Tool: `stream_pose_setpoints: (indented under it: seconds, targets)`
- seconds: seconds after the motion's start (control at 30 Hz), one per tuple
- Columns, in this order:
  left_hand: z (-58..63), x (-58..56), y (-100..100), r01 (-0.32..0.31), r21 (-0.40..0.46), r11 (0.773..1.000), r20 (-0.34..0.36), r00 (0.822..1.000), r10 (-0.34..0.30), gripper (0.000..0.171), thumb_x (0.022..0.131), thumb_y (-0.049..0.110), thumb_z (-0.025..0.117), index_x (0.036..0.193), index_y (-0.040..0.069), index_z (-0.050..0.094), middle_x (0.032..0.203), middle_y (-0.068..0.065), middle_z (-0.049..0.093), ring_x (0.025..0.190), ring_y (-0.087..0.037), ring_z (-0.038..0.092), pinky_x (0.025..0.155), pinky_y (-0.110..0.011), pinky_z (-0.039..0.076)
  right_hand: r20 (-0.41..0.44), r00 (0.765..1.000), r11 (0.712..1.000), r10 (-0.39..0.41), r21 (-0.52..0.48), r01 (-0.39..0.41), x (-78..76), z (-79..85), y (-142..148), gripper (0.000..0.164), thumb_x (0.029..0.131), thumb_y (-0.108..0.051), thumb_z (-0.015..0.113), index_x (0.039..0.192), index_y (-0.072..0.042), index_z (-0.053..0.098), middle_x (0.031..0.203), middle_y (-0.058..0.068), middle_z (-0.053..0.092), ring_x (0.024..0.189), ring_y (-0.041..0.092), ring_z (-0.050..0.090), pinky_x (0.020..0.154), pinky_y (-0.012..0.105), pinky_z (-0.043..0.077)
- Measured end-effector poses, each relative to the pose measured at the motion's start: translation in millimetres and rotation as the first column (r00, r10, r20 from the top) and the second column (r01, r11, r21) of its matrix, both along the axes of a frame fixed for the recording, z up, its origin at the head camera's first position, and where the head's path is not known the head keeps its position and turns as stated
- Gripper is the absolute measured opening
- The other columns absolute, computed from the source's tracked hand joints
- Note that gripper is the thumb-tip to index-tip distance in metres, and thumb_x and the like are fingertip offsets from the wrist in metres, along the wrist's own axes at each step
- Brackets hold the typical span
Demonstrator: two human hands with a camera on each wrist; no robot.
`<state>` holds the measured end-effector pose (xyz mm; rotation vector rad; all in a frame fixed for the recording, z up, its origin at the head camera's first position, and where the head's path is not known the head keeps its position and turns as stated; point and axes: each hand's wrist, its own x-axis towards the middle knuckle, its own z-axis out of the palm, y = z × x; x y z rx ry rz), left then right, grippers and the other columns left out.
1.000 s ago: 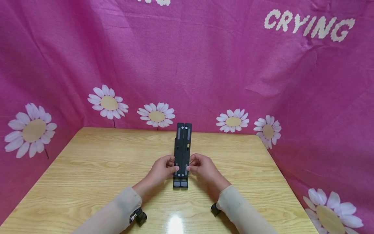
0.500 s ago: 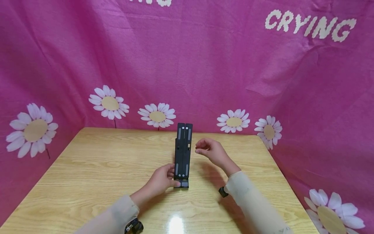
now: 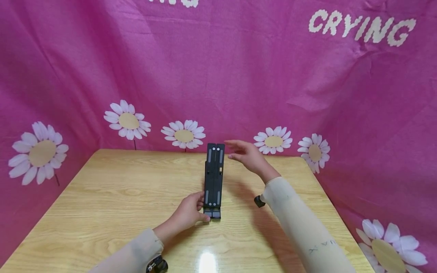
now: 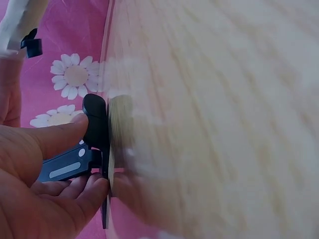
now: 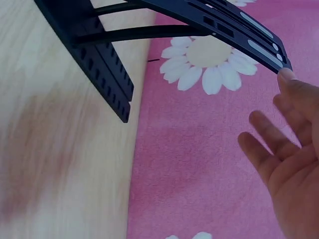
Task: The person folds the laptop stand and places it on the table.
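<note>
A black folding laptop stand (image 3: 213, 178) with grey rubber strips stands on the table, its narrow top raised and sloping. At its front lower end, my left hand (image 3: 187, 212) grips the stand, thumb on the front lip (image 4: 94, 119) and fingers at the side near the tabletop. My right hand (image 3: 250, 156) is beside the raised far end, fingers extended and apart. In the right wrist view, its thumb tip is right at the corner of the upper plate (image 5: 249, 40). Below that plate, support struts (image 5: 144, 34) run down to a notched base (image 5: 102, 69).
The light wood table (image 3: 136, 182) reaches back to a pink cloth backdrop (image 3: 218, 76) printed with daisies and white letters. The cloth also hangs along both sides. Each wrist wears a small black camera (image 3: 259, 201).
My right hand has let go of the stand's lower right side and moved up to its far end. My left hand's thumb has slid down to the front lip. The stand stays put.
</note>
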<state>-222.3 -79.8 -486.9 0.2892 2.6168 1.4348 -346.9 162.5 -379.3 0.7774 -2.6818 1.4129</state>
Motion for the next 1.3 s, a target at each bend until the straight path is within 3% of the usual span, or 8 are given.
stream_pose_setpoints:
  seconds: [0.1,0.23,0.37,0.53,0.8,1.0,1.17,1.3]
  targets:
    - [-0.7,-0.1,1,0.012,-0.024,1.000,-0.014,1.000,-0.012,0.088,0.070,0.003,0.094,0.145,-0.008,0.049,0.120,-0.013,0.065,0.107,-0.024,0.062,0.097,-0.042,0.055,0.007,0.999,0.999,0.040,0.029,-0.040,-3.3,2.6,-2,0.050,0.098,-0.016,0.071,0.142,-0.037,0.061,0.148,-0.004,0.058,0.129,0.025,0.060,0.102,0.045,0.054]
    - [-1.6,-0.1,3,0.026,-0.046,0.999,-0.030,0.999,-0.028,0.087,0.070,0.004,0.093,0.145,-0.009,0.050,0.115,-0.012,0.066,0.103,-0.023,0.062,0.093,-0.041,0.056,-0.028,0.999,0.998,0.015,0.059,-0.013,-5.3,2.9,-4,0.048,0.096,-0.016,0.073,0.136,-0.042,0.065,0.144,-0.007,0.061,0.135,0.021,0.056,0.102,0.046,0.054]
    - [-2.8,-1.1,5,0.057,-0.094,0.994,-0.045,0.997,-0.061,0.090,0.071,0.007,0.094,0.147,-0.009,0.048,0.111,-0.010,0.065,0.100,-0.021,0.061,0.091,-0.040,0.056,-0.116,0.993,0.995,-0.035,0.092,0.046,-5.0,0.3,-3,0.043,0.092,-0.017,0.077,0.131,-0.035,0.071,0.134,-0.006,0.068,0.133,0.020,0.058,0.104,0.049,0.053]
    - [-2.6,-4.4,4,0.117,-0.122,0.986,-0.037,0.992,-0.123,0.090,0.073,0.009,0.093,0.148,-0.008,0.046,0.112,-0.009,0.065,0.102,-0.021,0.061,0.093,-0.039,0.056,-0.170,0.984,0.993,-0.045,0.099,0.063,-4.9,-3.3,4,0.040,0.089,-0.017,0.080,0.128,-0.026,0.073,0.127,-0.003,0.072,0.127,0.023,0.063,0.105,0.051,0.051]
    - [0.5,-18.8,-4,0.251,-0.134,0.959,-0.057,0.964,-0.260,0.084,0.075,0.008,0.091,0.148,-0.004,0.050,0.112,-0.007,0.067,0.104,-0.021,0.064,0.096,-0.042,0.056,-0.247,0.967,0.987,-0.060,0.129,0.094,-0.8,2.7,13,0.038,0.086,-0.016,0.083,0.123,-0.026,0.076,0.122,-0.003,0.074,0.121,0.024,0.066,0.099,0.046,0.055]
    - [1.2,-28.7,-10,0.301,-0.151,0.941,-0.043,0.949,-0.311,0.083,0.077,0.006,0.089,0.148,-0.005,0.049,0.111,-0.005,0.066,0.106,-0.021,0.065,0.097,-0.038,0.057,-0.277,0.958,0.982,-0.077,0.143,0.120,2.5,5.0,17,0.039,0.084,-0.017,0.084,0.122,-0.024,0.077,0.123,0.000,0.074,0.120,0.022,0.067,0.099,0.047,0.056]
    - [2.9,-32.4,-12,0.308,-0.112,0.945,-0.010,0.950,-0.311,0.082,0.077,-0.001,0.087,0.150,-0.003,0.048,0.115,-0.007,0.065,0.112,-0.024,0.064,0.099,-0.038,0.056,-0.275,0.960,0.983,-0.060,0.151,0.105,3.5,7.5,21,0.039,0.085,-0.017,0.084,0.123,-0.021,0.076,0.124,0.002,0.074,0.120,0.024,0.066,0.100,0.049,0.055]
    - [1.8,-26.5,-10,0.254,-0.101,0.962,-0.021,0.966,-0.258,0.078,0.078,-0.003,0.086,0.148,-0.002,0.051,0.121,-0.010,0.069,0.115,-0.026,0.064,0.103,-0.044,0.054,-0.255,0.967,0.984,-0.017,0.169,0.062,2.6,12.2,25,0.042,0.086,-0.013,0.083,0.127,-0.017,0.073,0.128,0.003,0.071,0.126,0.026,0.063,0.106,0.051,0.051]
